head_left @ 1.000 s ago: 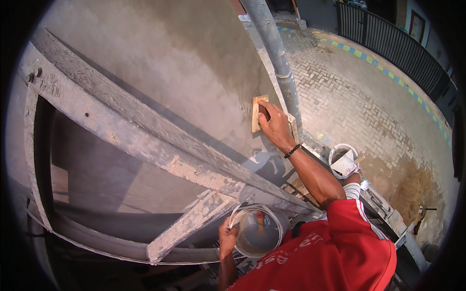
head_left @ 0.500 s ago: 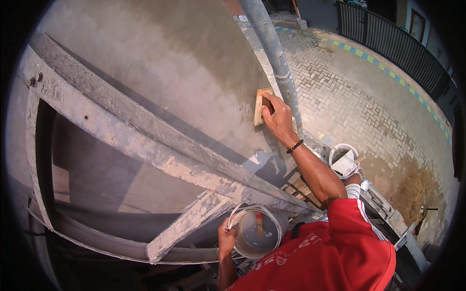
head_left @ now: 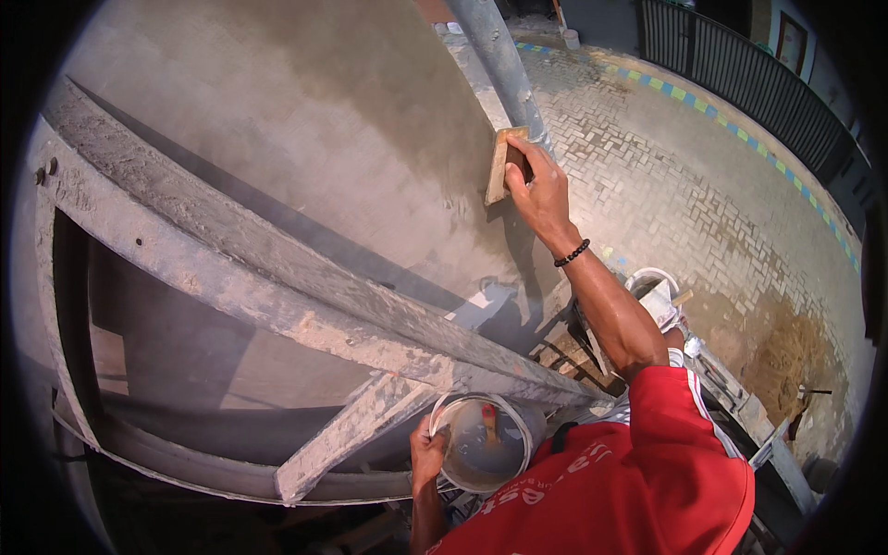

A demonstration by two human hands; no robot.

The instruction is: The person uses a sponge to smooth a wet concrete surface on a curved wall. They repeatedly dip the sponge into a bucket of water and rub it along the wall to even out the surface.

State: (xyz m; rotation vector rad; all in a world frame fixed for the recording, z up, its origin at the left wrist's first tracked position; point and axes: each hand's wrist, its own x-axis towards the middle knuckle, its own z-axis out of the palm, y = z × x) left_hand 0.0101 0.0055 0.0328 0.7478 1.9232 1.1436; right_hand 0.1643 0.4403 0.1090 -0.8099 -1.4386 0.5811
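Observation:
My right hand (head_left: 542, 194) grips a rectangular float (head_left: 496, 185) against the grey plastered wall (head_left: 333, 111), at its edge beside a grey pipe (head_left: 490, 46); a black bead bracelet circles that wrist. My left hand (head_left: 427, 449) is closed on the rim or handle of a plastic bucket (head_left: 481, 462) low in the head view. A brush with a red handle (head_left: 489, 416) stands in the bucket's grey, watery contents. Just above the bucket, a mortar-crusted metal beam (head_left: 240, 277) with a diagonal brace (head_left: 338, 435) crosses in front of the wall.
A white bucket (head_left: 647, 277) with light-coloured items sits beyond my right forearm, above more metalwork (head_left: 782, 462). Far below lie a paved yard (head_left: 647, 166), a sandy heap (head_left: 782, 356) and a dark barred gate (head_left: 731, 79) along the far side.
My right hand and the float have moved up and a little to the right along the wall's edge. My left hand keeps the bucket, slightly shifted leftward in the view.

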